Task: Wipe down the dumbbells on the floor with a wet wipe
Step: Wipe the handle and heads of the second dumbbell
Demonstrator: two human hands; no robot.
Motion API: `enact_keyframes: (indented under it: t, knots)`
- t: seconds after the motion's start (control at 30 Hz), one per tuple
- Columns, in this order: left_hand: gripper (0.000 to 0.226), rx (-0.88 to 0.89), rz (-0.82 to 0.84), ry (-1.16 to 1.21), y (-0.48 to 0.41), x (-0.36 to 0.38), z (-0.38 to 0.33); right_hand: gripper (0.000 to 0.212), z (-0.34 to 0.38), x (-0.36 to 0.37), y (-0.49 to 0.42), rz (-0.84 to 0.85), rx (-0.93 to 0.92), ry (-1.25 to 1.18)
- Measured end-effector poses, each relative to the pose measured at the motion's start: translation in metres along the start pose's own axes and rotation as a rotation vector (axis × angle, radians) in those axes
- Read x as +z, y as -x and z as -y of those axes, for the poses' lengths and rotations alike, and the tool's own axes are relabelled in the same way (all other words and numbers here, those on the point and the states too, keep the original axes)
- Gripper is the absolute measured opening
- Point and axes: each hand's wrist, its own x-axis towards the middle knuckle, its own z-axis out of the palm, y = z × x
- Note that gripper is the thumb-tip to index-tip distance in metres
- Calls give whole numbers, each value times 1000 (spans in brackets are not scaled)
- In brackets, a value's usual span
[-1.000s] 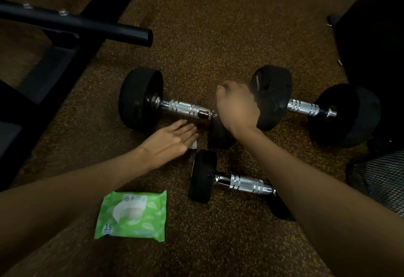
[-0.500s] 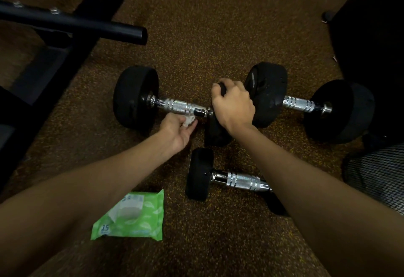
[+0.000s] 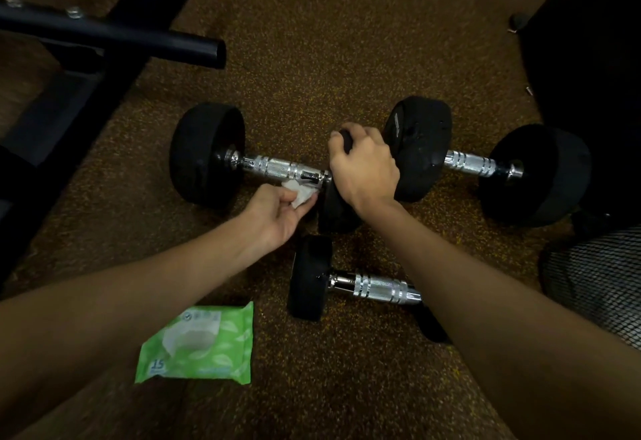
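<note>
Left hand [image 3: 277, 212] pinches the crumpled wet wipe [image 3: 301, 194] between thumb and fingers, and the wipe touches the near side of the left dumbbell [image 3: 204, 158] handle [image 3: 274, 167] at its right end. Right hand [image 3: 364, 170] is curled over that dumbbell's right head [image 3: 338, 212], holding it on the floor [image 3: 312, 58]. Handle axis runs left-right across me and the left hand is nearer it, so I judge the stroke goes leftward along the bar; the right dumbbell [image 3: 468, 162] and near dumbbell [image 3: 376, 288] lie close by, wipe pack [image 3: 197, 346] under my left forearm
</note>
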Motion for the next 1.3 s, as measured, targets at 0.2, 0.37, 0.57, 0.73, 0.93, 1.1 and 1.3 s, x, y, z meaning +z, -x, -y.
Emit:
enact_keyframes:
  t: [0.2, 0.37, 0.57, 0.73, 0.93, 1.1, 1.3]
  knots:
    - [33, 9, -16, 70, -8, 16, 7, 46, -1, 0, -1, -3, -3, 2]
    - [30, -33, 50, -45, -3, 6, 3, 46, -2, 0, -2, 1, -4, 0]
    - [34, -106, 128, -59, 17, -3, -13, 47, -2, 0, -2, 6, -13, 8]
    - [42, 58, 239, -302, 33, 15, -44, 47, -2, 0, -3, 20, 8, 16]
    - [38, 934, 140, -1733, 22, 12, -71, 48, -1, -2, 0, 20, -5, 3]
    - [46, 1022, 354, -2235, -1, -13, -58, 48, -1, -1, 3, 11, -14, 12]
    - [24, 940, 346, -2151, -14, -12, -72, 48, -1, -2, 1, 15, -9, 13]
